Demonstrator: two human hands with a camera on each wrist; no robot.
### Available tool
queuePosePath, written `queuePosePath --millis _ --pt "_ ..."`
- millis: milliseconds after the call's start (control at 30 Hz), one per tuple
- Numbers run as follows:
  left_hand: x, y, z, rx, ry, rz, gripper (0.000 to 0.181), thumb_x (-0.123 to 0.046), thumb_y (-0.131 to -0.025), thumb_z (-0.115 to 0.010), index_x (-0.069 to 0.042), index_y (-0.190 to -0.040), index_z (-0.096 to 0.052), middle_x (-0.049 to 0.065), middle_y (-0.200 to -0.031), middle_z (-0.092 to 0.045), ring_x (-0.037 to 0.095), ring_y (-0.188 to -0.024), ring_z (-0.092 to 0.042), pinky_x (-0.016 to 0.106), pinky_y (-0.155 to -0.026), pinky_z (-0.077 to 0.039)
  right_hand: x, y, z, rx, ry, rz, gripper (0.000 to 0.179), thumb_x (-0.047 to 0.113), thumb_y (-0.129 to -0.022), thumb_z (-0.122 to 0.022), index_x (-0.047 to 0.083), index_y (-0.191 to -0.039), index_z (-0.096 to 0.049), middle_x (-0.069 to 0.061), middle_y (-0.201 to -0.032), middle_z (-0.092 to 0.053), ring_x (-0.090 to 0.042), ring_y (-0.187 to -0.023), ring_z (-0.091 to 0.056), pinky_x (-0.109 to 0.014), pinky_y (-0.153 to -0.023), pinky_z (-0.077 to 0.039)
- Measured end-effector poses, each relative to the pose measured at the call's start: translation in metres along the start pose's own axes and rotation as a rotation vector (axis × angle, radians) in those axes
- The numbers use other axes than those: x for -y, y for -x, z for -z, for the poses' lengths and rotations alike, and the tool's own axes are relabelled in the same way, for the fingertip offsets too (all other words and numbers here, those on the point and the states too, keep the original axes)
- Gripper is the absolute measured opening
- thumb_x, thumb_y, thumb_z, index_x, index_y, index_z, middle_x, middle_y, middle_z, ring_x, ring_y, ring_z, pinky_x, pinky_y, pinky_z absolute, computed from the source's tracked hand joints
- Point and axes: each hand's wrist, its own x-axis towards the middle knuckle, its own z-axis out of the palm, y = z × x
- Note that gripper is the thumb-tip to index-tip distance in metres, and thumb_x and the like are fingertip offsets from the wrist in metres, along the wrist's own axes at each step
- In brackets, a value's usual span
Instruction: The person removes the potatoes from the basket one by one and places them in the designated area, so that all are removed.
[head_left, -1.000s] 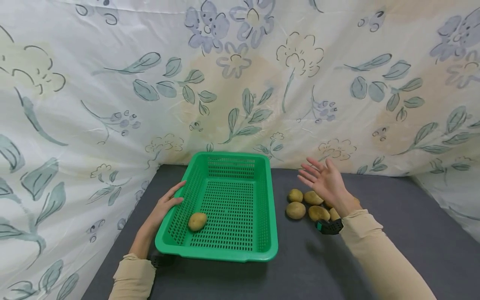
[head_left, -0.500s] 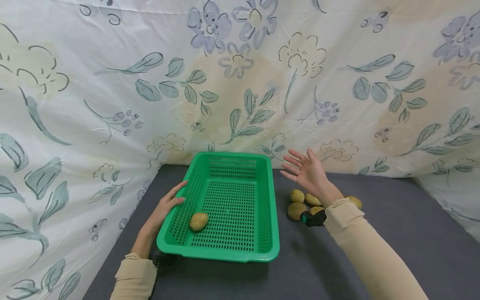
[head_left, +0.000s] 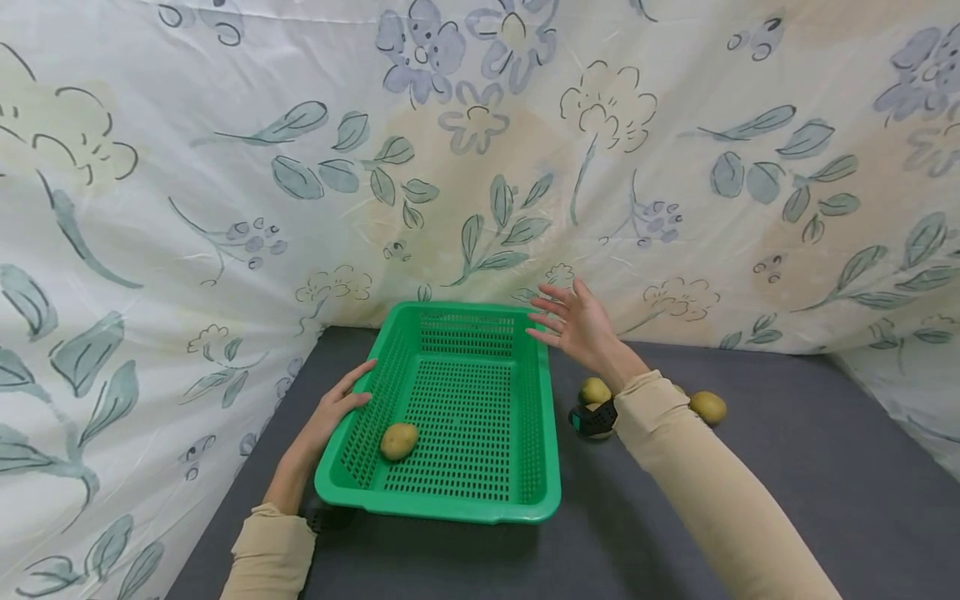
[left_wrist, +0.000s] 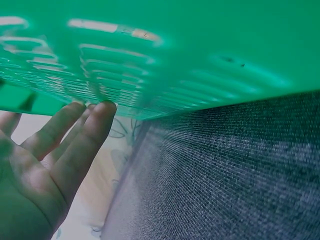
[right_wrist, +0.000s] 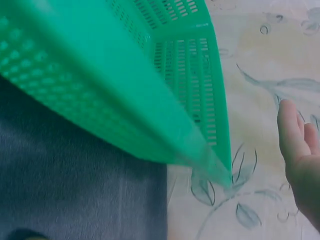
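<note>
A green plastic basket (head_left: 442, 507) with slotted walls and floor stands on the dark tabletop. One potato (head_left: 399, 441) lies inside it, toward the near left. My left hand (head_left: 324, 419) is at the basket's left side; in the left wrist view its fingers (left_wrist: 92, 132) are fairly straight against the outer slotted wall. Raised beside the basket's far right corner is my right hand (head_left: 581, 327), fingers spread and holding nothing. The right wrist view shows that hand (right_wrist: 302, 160) apart from the rim. Behind my right forearm, potatoes (head_left: 595, 390) on the table are partly hidden.
Another potato (head_left: 707, 407) lies right of my right forearm. A flower-printed cloth (head_left: 480, 167) hangs behind the table and along its sides. Black straps with a device (head_left: 592, 420) sit at my wrists. The dark tabletop (head_left: 825, 425) extends to the right.
My right hand has moved left and away from me, from over the potatoes to the basket's far right corner. My left hand and the potato in the basket stay put.
</note>
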Motion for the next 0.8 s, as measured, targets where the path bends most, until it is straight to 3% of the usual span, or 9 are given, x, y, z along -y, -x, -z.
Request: queuePosePath --millis 167,367,433,800 --pt "0.0 0.001 0.0 0.001 0.006 0.001 0.056 -0.021 -0.102 -0.043 -0.011 -0.153 -0.023 0.017 -0.157 -0.006 0.044 -0.134 -0.024 0.053 -0.096 -0.037 -0.005 -0.009 -0.015 -0.006 0.036 -0.016 0.067 0.05 -0.102 -0.017 0.008 -0.154 -0.016 -0.017 -0.155 -0.016 -0.037 -0.139 -0.021 -0.049 -0.107 -0.029" --pt "-0.001 0.0 0.0 -0.004 -0.013 -0.02 0.054 -0.02 -0.102 -0.042 -0.009 -0.152 -0.024 0.017 -0.157 -0.005 0.041 -0.141 0.0 0.064 -0.104 -0.017 -0.01 -0.016 -0.032 0.005 0.066 -0.03 0.067 0.051 -0.102 -0.018 0.007 -0.152 -0.022 -0.017 -0.152 -0.022 -0.038 -0.137 -0.025 -0.048 -0.105 -0.032" --pt "-0.001 0.0 0.001 -0.002 -0.01 -0.023 0.054 -0.02 -0.102 -0.043 -0.009 -0.152 -0.024 0.017 -0.157 -0.005 0.04 -0.141 0.001 0.064 -0.104 -0.016 -0.013 -0.018 -0.038 0.007 0.075 -0.035 0.066 0.05 -0.102 -0.018 0.007 -0.151 -0.025 -0.018 -0.151 -0.024 -0.038 -0.136 -0.026 -0.048 -0.105 -0.032" --pt "-0.001 -0.001 0.001 0.001 0.012 -0.006 0.055 -0.02 -0.102 -0.043 -0.009 -0.152 -0.024 0.016 -0.157 -0.005 0.041 -0.141 -0.004 0.062 -0.103 -0.022 -0.04 -0.033 -0.066 -0.013 0.066 -0.104 0.062 0.047 -0.104 -0.019 0.006 -0.147 -0.034 -0.021 -0.149 -0.029 -0.04 -0.134 -0.03 -0.05 -0.104 -0.034"
